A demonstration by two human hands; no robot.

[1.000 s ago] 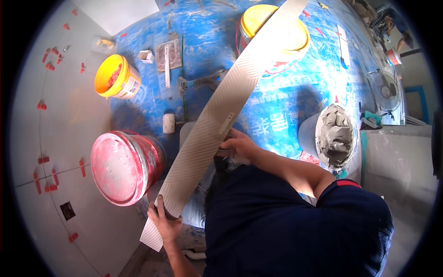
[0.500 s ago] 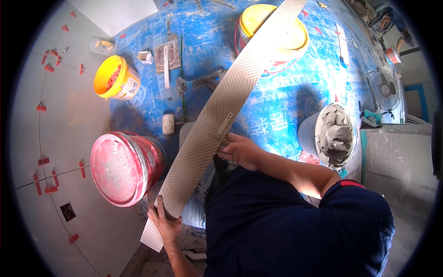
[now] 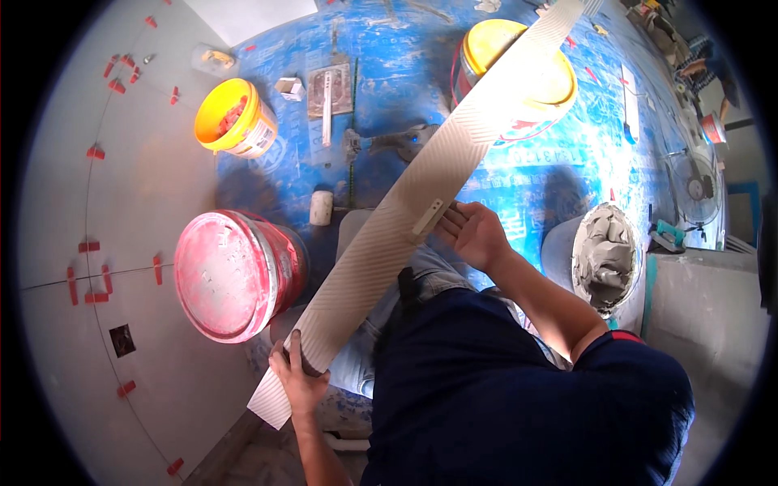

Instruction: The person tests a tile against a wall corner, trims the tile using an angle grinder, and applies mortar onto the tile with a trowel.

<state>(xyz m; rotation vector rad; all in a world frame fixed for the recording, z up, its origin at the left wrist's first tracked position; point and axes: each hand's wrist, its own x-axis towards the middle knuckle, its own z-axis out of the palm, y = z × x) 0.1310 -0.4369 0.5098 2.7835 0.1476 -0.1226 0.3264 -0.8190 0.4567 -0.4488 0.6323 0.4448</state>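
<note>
A long cream strip (image 3: 365,271) with a ribbed surface runs diagonally across my lap to the top right, carrying a small pale plate (image 3: 428,216) with holes. My left hand (image 3: 300,377) grips its lower end, fingers over the edge. My right hand (image 3: 478,235) is palm up beside the plate, fingers apart and slightly bent at the strip's edge; whether the hidden fingertips touch it, I cannot tell. A red lidded bucket (image 3: 227,275) stands left of the strip, and a bucket of grey paste (image 3: 604,259) is right of my right arm.
On the blue floor covering (image 3: 519,182) are a yellow lidded bucket (image 3: 492,44), a yellow bucket with red pieces (image 3: 209,121), a white cylinder (image 3: 321,208) and tools (image 3: 328,105). Red clips dot the left tiled wall (image 3: 73,211). A fan (image 3: 693,190) and another person (image 3: 701,69) are at right.
My right hand has turned palm up and loosened its fingers, shifting right and upward. The strip and surroundings appear shifted rightward, with the view slightly changed. My left hand still grips the strip.
</note>
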